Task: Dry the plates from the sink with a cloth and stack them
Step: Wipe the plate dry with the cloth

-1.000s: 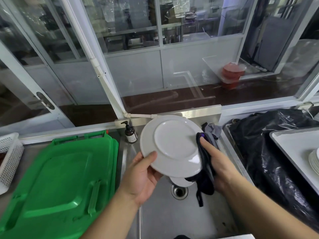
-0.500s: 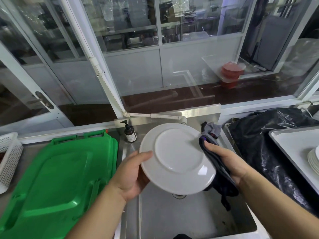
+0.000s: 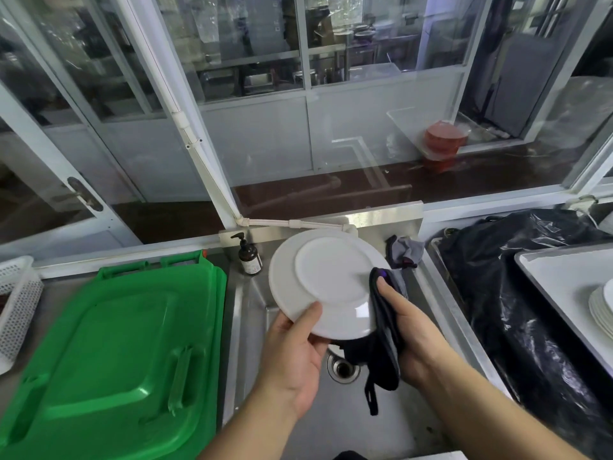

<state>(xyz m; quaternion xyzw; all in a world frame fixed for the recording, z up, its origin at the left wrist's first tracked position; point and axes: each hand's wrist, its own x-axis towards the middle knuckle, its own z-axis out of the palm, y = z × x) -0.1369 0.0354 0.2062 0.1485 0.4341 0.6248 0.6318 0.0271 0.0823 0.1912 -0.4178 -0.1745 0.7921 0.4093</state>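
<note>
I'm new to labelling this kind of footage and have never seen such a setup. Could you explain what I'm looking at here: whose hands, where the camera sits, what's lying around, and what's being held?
There is no machine here: a person works with two bare hands, and the single camera is worn on their head, looking forward and down. The left hand grips the near rim of a white plate, held tilted over a steel sink with its underside facing the camera. The right hand holds a dark cloth against the plate's right edge, wiping it dry. To the left lies a green plastic lid and a white perforated basket. A brown pump bottle stands at the back of the sink, and a grey rag sits at the sink's back right corner. On the right are a black plastic bag and a white tray carrying a stack of plates.
</note>
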